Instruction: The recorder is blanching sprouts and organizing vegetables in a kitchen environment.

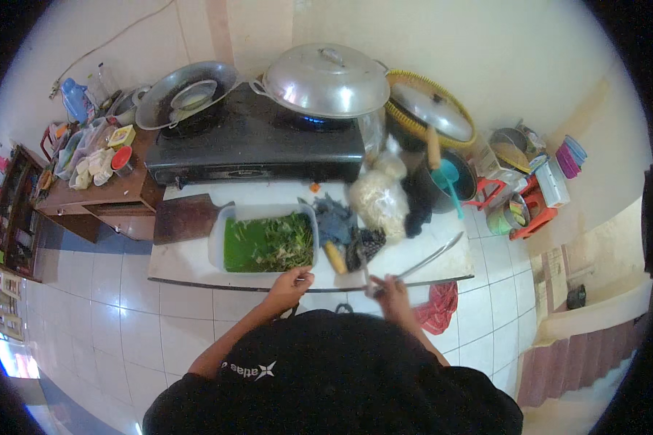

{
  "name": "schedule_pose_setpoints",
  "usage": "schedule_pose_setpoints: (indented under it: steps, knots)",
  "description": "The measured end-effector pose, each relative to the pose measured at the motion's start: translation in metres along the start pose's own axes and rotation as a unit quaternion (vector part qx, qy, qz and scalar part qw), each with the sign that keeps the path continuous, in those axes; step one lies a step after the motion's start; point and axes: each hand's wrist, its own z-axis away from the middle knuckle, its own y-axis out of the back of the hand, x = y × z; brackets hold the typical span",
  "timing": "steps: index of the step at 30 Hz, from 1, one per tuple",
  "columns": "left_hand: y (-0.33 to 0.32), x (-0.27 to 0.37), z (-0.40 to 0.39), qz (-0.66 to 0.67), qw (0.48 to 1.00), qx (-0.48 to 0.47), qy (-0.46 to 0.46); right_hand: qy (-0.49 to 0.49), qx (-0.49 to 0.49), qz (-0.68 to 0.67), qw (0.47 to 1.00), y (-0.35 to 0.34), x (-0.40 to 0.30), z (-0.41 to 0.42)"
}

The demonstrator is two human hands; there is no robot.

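Note:
My left hand [289,289] is at the near right corner of a clear plastic container [216,247] of green liquid and leafy greens [288,242]; its fingers are curled, and whether they pinch anything cannot be told. At the table's front edge, my right hand [393,296] grips a long metal utensil [432,255], perhaps tongs, with one arm pointing up and the other slanting right. Its exact kind is blurred. A yellowish, corncob-like piece [335,258] lies between the container and a dark patterned cloth [367,247].
Behind the table [179,261] stands a black gas stove [256,157] with a lit burner under a lidded metal wok [326,81]. A wooden board [185,218] lies left. A plastic bag of pale food [381,204] and a dark pot [460,174] with ladles stand right.

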Motion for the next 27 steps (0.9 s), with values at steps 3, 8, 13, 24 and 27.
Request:
schedule_pose_setpoints:
  steps: [3, 8, 13, 24, 27]
  knots:
    - [-0.025, 0.023, -0.019, -0.064, 0.994, -0.086, -0.03, 0.1, -0.058, 0.146, 0.983, 0.003, -0.005, 0.02]
    - [-0.079, 0.089, -0.061, 0.261, 0.96, -0.102, -0.016, 0.151, -0.104, 0.449, 0.874, -0.05, -0.071, 0.036]
    - [-0.107, 0.147, -0.069, 0.259, 0.951, -0.043, -0.163, 0.318, -0.104, 0.552, 0.764, -0.061, -0.109, 0.014]
    - [-0.077, 0.166, -0.076, 0.475, 0.876, 0.0, -0.09, 0.056, -0.292, 0.133, 0.945, -0.05, -0.129, 0.018]
    - [-0.072, 0.161, -0.071, 0.481, 0.87, 0.019, -0.11, 0.025, -0.333, 0.165, 0.928, -0.056, -0.125, 0.011]
